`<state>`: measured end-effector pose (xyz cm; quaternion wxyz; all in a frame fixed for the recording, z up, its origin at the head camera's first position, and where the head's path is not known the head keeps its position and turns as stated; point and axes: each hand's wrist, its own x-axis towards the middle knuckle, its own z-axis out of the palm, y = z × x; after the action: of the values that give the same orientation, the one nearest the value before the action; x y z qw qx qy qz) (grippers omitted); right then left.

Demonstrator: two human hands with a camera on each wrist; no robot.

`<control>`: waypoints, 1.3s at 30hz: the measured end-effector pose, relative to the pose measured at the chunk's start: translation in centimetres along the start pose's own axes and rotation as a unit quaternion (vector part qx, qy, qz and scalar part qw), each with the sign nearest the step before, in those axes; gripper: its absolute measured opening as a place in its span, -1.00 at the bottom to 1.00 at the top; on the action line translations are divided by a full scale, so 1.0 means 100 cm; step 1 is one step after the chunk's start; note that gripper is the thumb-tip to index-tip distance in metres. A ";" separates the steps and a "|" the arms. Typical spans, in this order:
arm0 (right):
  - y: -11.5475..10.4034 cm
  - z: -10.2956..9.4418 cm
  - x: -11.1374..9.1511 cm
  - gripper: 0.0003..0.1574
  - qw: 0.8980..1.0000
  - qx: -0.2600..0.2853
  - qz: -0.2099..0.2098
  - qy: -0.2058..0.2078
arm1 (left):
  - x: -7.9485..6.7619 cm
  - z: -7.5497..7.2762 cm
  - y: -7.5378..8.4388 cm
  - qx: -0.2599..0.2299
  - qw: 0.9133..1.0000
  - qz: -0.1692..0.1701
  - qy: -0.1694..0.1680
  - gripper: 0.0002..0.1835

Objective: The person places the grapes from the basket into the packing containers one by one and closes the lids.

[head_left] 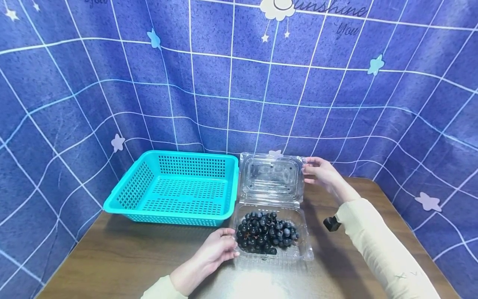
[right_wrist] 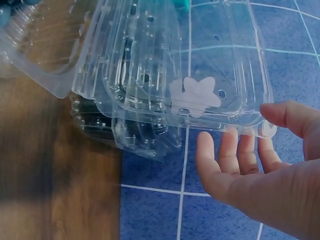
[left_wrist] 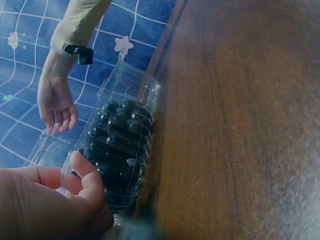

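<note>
A clear plastic clamshell container (head_left: 303,249) stands unfolded on the table, its base holding dark grapes (head_left: 261,232). My left hand (head_left: 216,252) is at the base's left side; in the left wrist view, its thumb (left_wrist: 85,167) and fingers pinch the rim. Behind the base, the clear lid (head_left: 271,178) is raised on its hinge. My right hand (head_left: 321,172) holds the lid's right edge near the upper corner. The right wrist view shows the right thumb (right_wrist: 287,116) on one side of that edge and the fingertips (right_wrist: 205,142) along the other.
A turquoise perforated basket (head_left: 179,220) sits directly left of the container, with nothing in it. The wooden table (head_left: 149,257) ends at a blue curtain (head_left: 209,83) with a white grid, which hangs behind and at both sides. A small black device (head_left: 331,224) is on the right wrist.
</note>
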<state>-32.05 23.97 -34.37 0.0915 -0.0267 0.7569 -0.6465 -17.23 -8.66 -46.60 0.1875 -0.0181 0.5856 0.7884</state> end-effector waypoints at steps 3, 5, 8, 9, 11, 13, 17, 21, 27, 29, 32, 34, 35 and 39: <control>-0.002 0.002 0.002 -0.43 1.000 -0.023 -0.013 0.002 | 0.000 0.000 0.000 0.002 1.000 -0.001 0.001 -0.40; -0.003 0.004 0.003 -0.45 0.999 -0.031 -0.020 0.007 | 0.000 0.000 0.001 0.002 1.000 -0.001 0.000 -0.40; -0.004 0.005 0.004 -0.49 0.999 -0.042 -0.026 0.013 | -0.001 0.000 0.001 0.002 1.000 -0.001 0.000 -0.39; -0.003 0.005 0.005 -0.53 0.998 -0.045 -0.027 0.016 | -0.001 -0.001 0.001 0.002 1.000 0.000 0.000 -0.39; -0.003 0.005 0.005 -0.60 0.998 -0.049 -0.030 0.021 | -0.001 0.000 0.001 0.002 1.000 -0.001 0.000 -0.39; -0.002 0.005 0.006 -0.68 0.998 -0.050 -0.034 0.026 | -0.002 0.000 0.001 0.001 1.000 0.000 0.001 -0.40; 0.000 0.005 0.007 -0.80 0.998 -0.045 -0.043 0.032 | -0.001 -0.001 0.000 -0.004 1.000 0.002 0.003 -0.40; 0.000 0.005 0.007 -0.81 0.997 -0.046 -0.048 0.031 | 0.000 -0.001 -0.001 -0.009 1.000 0.001 0.003 -0.40; -0.005 0.005 0.002 -0.80 0.997 -0.059 -0.056 0.017 | 0.001 -0.002 -0.002 -0.006 1.000 -0.002 0.005 -0.40; -0.007 0.004 0.000 -0.80 0.996 -0.067 -0.059 0.014 | 0.001 -0.002 -0.002 -0.005 1.000 -0.002 0.004 -0.40; -0.008 0.004 -0.002 -0.81 0.995 -0.077 -0.065 0.007 | 0.001 -0.002 -0.002 -0.003 1.000 -0.003 0.003 -0.39; -0.008 0.004 -0.003 -0.81 0.994 -0.081 -0.069 0.004 | 0.000 -0.002 -0.002 -0.001 1.000 -0.004 0.003 -0.39; -0.009 0.004 -0.003 -0.81 0.994 -0.081 -0.072 0.002 | 0.000 -0.001 -0.001 -0.001 1.000 -0.004 0.003 -0.39; -0.007 0.002 -0.004 -0.78 0.993 -0.085 -0.086 -0.002 | -0.001 -0.001 0.000 0.001 1.000 -0.006 0.004 -0.38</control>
<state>-31.63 23.68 -33.64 0.0344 -0.1012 0.8035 -0.5856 -17.15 -8.78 -46.56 0.1897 -0.0248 0.5873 0.7865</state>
